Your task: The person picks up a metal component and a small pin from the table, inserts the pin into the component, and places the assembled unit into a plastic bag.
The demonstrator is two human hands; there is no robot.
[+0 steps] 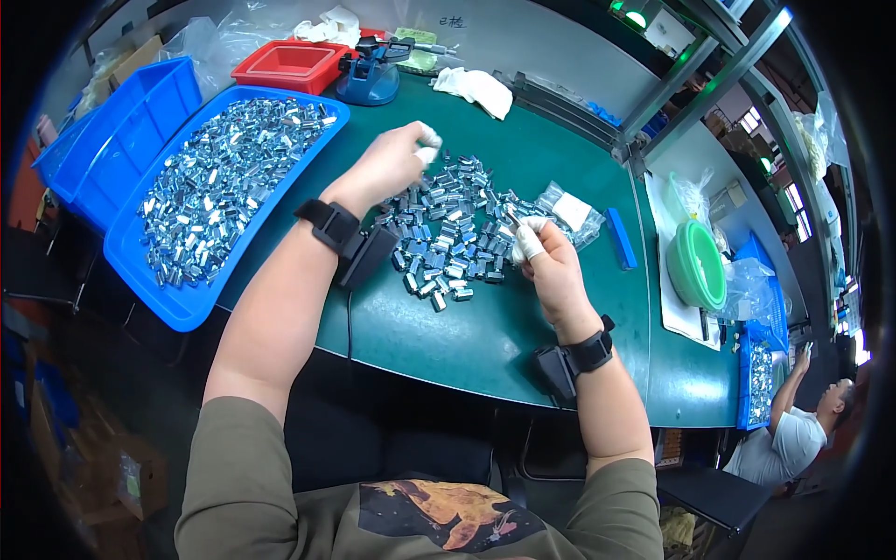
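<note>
Right grip [558, 273] pinches a small metal piece [512, 218]

The thumb and a finger press on the piece just right of the middle of the frame. White covers [529, 243] sit on the fingertips. The left grip [390, 166] is up above the middle, with its fingers bent. It is blurry, so I cannot tell if it has a piece too.

Between and below the two hands is a big pile [453, 233] of shiny pieces on the green bench [420, 345]. A clear bag [588, 227] lies by the pile, and a blue strip [621, 239] is to its right.

At the left of the frame, a blue tray [180, 311] is full of shiny pieces. A blue bin [121, 131] stands beside it. At the top are a red tray [254, 73], a blue tool [367, 86] and a white cloth [476, 91]. A green bowl [696, 266] is at the right. Another person [779, 453] is at the lower right.
</note>
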